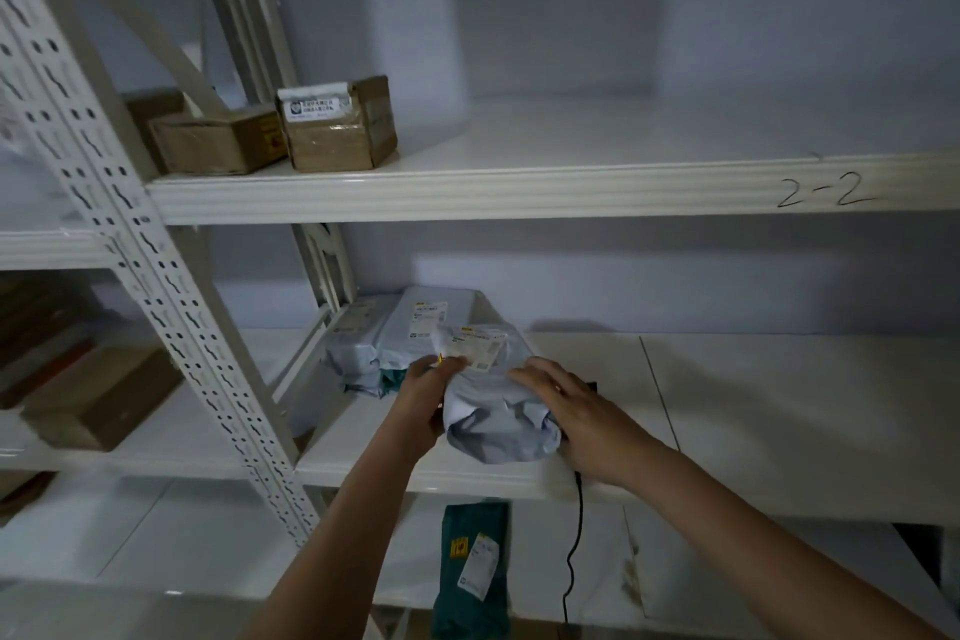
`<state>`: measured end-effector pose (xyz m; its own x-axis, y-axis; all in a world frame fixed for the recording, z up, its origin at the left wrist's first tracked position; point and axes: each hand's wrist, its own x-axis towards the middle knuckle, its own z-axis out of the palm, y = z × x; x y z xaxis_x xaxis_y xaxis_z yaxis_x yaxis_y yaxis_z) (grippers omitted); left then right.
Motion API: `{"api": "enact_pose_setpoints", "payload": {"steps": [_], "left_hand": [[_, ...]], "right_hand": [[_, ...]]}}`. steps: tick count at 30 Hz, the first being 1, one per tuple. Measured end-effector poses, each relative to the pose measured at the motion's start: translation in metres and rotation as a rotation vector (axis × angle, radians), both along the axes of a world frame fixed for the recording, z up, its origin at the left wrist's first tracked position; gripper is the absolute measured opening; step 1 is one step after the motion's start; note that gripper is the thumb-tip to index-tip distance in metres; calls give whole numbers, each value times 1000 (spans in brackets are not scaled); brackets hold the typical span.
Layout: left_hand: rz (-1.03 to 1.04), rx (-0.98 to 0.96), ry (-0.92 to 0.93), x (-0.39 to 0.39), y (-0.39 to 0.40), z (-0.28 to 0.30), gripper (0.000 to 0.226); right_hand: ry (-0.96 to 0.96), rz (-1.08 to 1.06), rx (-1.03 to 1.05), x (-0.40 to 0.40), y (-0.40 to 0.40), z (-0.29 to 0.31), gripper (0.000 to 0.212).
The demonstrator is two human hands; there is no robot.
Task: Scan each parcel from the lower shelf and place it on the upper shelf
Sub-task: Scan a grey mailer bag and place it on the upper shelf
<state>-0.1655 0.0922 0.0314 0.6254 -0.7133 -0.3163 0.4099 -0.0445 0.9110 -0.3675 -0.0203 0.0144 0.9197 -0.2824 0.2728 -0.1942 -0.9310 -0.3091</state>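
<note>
Fingers (530, 374) of the right hand (582, 411) lie flat on a grey parcel (498, 421) on the lower shelf (779, 405); left hand (421, 395) grips its 9 o'clock side. Label (475, 351) print's too blurry, but the upper shelf (571, 192) edge says "2-2" (826, 192) at 2 o'clock

I held a crumpled grey poly-mailer parcel (498, 400), label up, on the lower shelf (779, 431); more grey parcels (405, 338) lay behind.
</note>
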Motion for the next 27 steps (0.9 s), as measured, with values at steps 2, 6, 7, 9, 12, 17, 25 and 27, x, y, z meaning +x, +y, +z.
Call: {"api": "enact_pose_setpoints", "payload": {"steps": [2,6,7,9,12,17,25,27], "left_hand": [[-46,26,38,-7,9,12,33],[-133,70,90,-19,32,38,40],[-145,79,71,-23,37,47,40],[-181,93,25,-33,51,65,39],[-233,130,-55,-41,76,88,40],[-250,190,-741,-46,125,102,53],[-137,-34,-1395,-78,196,139,66],[-125,-104,-1384,-84,202,150,63]], "right_hand": [[-31,17,18,-8,11,10,89],[-140,-38,-33,-19,35,33,74],[-164,-59,-51,-22,42,41,70],[-214,-105,-75,-29,55,58,66],[-250,-170,-98,-40,81,82,64],[-270,-255,-117,-49,130,111,62],[-289,-412,-92,-60,189,155,60],[-313,-431,-83,-64,198,168,60]]}}
